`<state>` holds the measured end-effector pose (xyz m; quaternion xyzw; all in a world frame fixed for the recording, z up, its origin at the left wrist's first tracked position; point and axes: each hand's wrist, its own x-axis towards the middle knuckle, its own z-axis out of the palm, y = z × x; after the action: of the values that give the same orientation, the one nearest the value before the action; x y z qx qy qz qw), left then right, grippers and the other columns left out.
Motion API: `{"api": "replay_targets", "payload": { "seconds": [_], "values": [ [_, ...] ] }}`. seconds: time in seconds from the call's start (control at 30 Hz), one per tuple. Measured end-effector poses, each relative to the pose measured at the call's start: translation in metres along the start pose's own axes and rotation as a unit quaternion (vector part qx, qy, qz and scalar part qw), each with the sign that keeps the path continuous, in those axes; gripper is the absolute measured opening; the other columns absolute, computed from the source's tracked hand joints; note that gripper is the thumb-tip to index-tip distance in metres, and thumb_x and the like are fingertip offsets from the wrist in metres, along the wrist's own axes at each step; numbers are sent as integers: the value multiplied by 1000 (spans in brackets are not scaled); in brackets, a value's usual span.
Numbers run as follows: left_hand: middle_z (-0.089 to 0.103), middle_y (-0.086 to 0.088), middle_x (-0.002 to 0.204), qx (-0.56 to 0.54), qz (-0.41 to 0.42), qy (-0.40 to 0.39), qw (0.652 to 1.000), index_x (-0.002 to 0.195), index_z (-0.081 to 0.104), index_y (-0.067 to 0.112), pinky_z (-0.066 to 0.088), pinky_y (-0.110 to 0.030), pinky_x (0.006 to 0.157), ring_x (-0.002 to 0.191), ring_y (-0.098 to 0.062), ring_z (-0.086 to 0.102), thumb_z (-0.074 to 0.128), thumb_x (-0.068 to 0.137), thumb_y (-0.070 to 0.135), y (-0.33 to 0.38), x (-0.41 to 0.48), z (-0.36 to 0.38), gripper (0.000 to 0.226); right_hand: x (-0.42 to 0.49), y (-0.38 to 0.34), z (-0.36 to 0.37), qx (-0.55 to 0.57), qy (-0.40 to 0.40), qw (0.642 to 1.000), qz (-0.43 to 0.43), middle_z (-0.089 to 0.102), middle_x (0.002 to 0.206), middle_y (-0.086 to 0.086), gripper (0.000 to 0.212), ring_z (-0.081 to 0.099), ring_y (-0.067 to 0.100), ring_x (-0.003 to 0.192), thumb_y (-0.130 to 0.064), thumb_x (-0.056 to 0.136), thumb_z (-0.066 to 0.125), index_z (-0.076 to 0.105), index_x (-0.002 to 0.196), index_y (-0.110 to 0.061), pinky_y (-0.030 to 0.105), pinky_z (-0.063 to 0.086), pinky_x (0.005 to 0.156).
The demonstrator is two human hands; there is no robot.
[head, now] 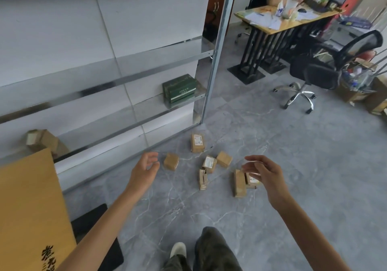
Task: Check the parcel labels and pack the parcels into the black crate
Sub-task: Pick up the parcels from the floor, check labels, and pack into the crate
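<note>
Several small brown parcels lie scattered on the grey floor. A labelled parcel [197, 143] is farthest away, near the shelf foot. A plain parcel [171, 161] lies just right of my left hand [144, 171], which hovers with loosely spread fingers and holds nothing. A labelled parcel [209, 164], a plain one [224, 159] and a narrow one [203, 179] sit in the middle. My right hand [265, 173] hangs above a long parcel [239, 183] and a labelled one [252, 180], fingers relaxed and not touching them. A black object [90, 221], perhaps the crate, shows at lower left, mostly hidden.
A large tan cardboard box [29, 207] fills the lower left. A metal shelf rack [146, 72] stands along the left with a green box [180, 90] on it. A desk [278, 22], an office chair [320, 69] and a seated person are at the back right. My leg and shoe [178, 249] are below.
</note>
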<state>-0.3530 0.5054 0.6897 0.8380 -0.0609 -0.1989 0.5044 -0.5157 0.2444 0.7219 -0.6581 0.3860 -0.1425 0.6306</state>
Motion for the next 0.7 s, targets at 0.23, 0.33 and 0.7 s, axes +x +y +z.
{"api": "replay_targets", "payload": {
  "seconds": [0.23,0.33,0.7],
  "values": [
    [61,-16,119,-11,-123,23,992,114,59,2,43,-35,90,112,-29,55,49,93,5,-1,118,37,24,144,2,19,-40,-36,997,63,68,82,15,30,64,29,79,5,95,36,65,97,-1,36,50,80],
    [59,-20,123,-20,-190,37,981,117,59,-1,41,-41,98,116,-32,53,49,93,5,-7,161,56,27,212,2,36,-77,-76,990,85,69,80,13,33,66,30,80,5,95,35,65,90,-8,41,51,85],
    [60,-25,119,14,-339,9,940,114,60,-1,42,-43,95,111,-38,55,50,91,4,-99,284,110,25,358,73,138,-219,-207,936,181,71,83,14,33,65,19,75,2,91,36,64,84,-14,19,48,66]
  ]
}}
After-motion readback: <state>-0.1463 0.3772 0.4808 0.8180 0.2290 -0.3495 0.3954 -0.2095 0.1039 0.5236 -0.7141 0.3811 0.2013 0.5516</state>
